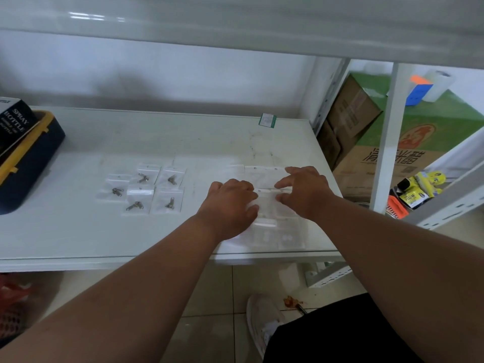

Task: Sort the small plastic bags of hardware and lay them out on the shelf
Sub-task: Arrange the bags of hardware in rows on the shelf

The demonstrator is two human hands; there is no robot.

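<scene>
1. I see the white shelf (78, 231) spanning the view.
2. A dark case (28, 163) sits at its left end.
3. My left hand (230, 205) and right hand (306, 189) rest on clear bags (267, 233) near the right front edge, fingers curled onto them; whether they pinch, I cannot tell.
4. Five bags of metal hardware (142, 188) lie grouped mid-shelf.

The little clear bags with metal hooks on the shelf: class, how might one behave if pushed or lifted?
Each bag with metal hooks is thin clear film lying flat, so probably floppy. The shelf looks smooth, so it likely slides easily. The small metal piece probably weighs one end down when lifted.
</scene>
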